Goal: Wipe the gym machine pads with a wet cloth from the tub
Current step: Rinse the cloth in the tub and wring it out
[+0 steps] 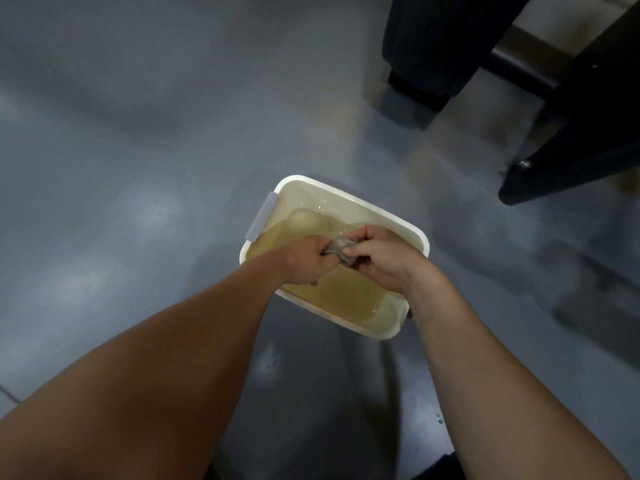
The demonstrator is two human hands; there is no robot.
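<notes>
The cloth [341,250], a small grey bunched wad, sits above the middle of the tub [349,195], held between the two hands just over the water; the left hand [304,263] has its fingers curled tight round the cloth's left end, and the right hand [375,256] pinches and wraps the other end, so both hands are closed on it and nearly touch each other; how much of the cloth hangs below the fingers cannot be told.

The tub is a cream rectangular basin standing on the floor [138,168], turned at an angle; yellowish water [343,292] covers its bottom, shallower toward the far corner; a pale grey handle [262,216] is clipped on its left rim; both bare forearms reach in over the near rim.

The floor is glossy blue-grey with soft light patches; to the upper right, well apart from the tub, stand the dark parts of a gym machine [571,126], with a dark upright block [440,39] beside them; the picture is blurred there.
</notes>
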